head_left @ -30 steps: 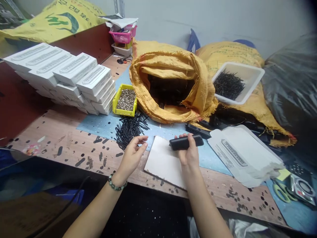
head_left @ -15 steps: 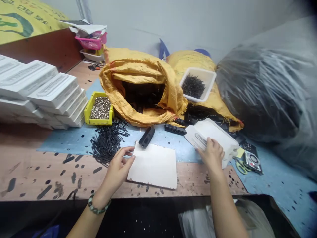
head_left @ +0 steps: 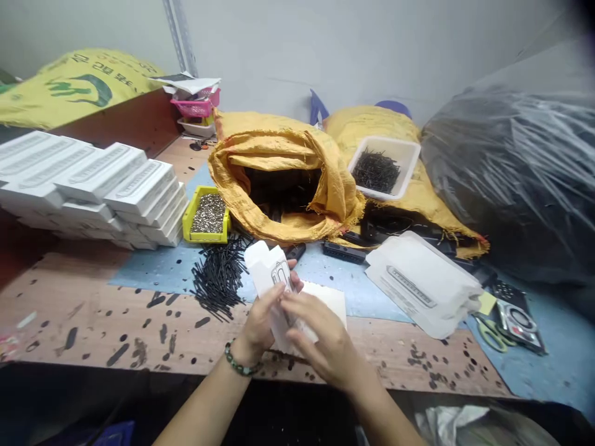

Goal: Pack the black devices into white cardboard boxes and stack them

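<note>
A white folding carton (head_left: 263,269) with a printed line drawing and raised end flaps is held up over the table's front. My left hand (head_left: 261,319) is closed round it, thumb in front and fingertips showing past its far edge. My right hand (head_left: 328,341) grips its right side, the fingers lying across the front. Behind and below the carton is a white board (head_left: 332,300), partly hidden by my hands. A black plastic piece (head_left: 296,251) shows just past the carton. Flat white cartons (head_left: 404,279) lie in a stack to the right.
Stacked white boxes (head_left: 134,186) stand left. A yellow bin (head_left: 186,226) of small metal parts stands behind a pile of black strips (head_left: 216,279). An open orange sack (head_left: 288,232), a white tub (head_left: 409,161), scissors (head_left: 495,337) and a big plastic bag (head_left: 506,186) are around.
My right hand has come left from the flat stack with a carton, which now stands opened out between both hands. My left hand has left the board's edge. The view has shifted.
</note>
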Motion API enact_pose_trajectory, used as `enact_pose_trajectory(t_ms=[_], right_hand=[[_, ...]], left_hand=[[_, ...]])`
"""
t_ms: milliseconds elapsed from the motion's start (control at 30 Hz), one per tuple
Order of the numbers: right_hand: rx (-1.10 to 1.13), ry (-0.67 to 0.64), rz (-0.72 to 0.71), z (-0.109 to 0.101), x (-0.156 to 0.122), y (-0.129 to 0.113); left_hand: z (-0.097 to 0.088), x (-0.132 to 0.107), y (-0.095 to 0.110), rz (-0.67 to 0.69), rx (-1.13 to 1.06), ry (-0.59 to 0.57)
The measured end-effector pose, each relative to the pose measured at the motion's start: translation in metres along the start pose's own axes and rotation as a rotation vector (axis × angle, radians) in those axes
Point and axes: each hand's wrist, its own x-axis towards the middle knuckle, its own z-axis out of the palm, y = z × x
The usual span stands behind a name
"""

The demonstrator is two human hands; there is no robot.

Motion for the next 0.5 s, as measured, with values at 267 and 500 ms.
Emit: enact_pose_trajectory(t_ms=[267, 500], right_hand=[[0.282, 0.029, 0.135, -0.008, 0.03, -0.001], [0.873, -0.222, 0.348, 0.003, 0.037, 0.017]], left_hand=[[-0.019, -0.02, 0.035, -0.124, 0.251, -0.179], [-0.018, -0.028, 0.03, -0.554, -0.011, -0.465]])
